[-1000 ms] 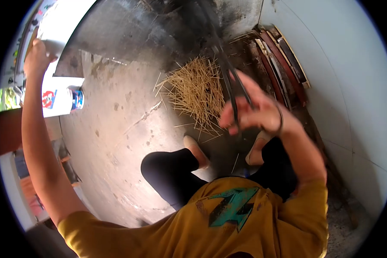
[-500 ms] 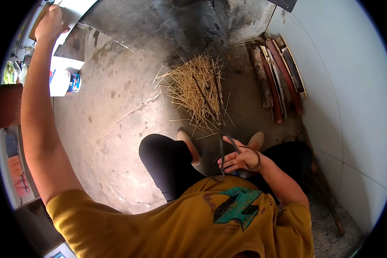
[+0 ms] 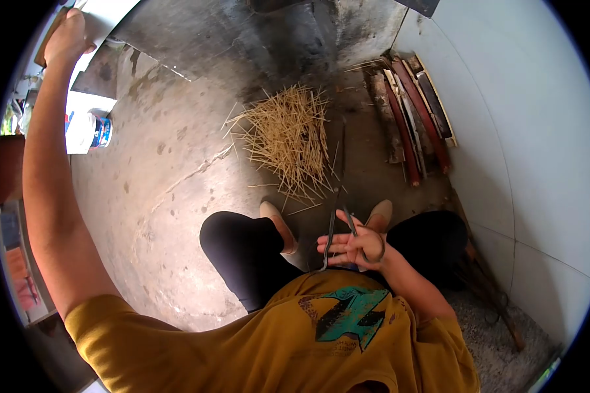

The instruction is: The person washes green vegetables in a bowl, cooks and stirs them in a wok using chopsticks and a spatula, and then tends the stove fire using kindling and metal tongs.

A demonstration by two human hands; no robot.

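Heap of thin straw-coloured sticks (image 3: 285,137): lies on grey concrete floor (image 3: 144,177). Long dark metal tongs (image 3: 337,190): just right of the heap, reaching below it; right hand (image 3: 353,245) holds them, fingers extended, handles spread. Left hand (image 3: 67,38): far upper left of the heap, beside brown board (image 3: 48,39); grip unclear. Split firewood (image 3: 416,121): right of the heap.

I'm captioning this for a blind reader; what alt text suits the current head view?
A person's right hand holds long dark tongs, handles spread, near a heap of thin sticks on a grey floor. The left hand is raised at upper left; wood pieces lie by the wall at right.
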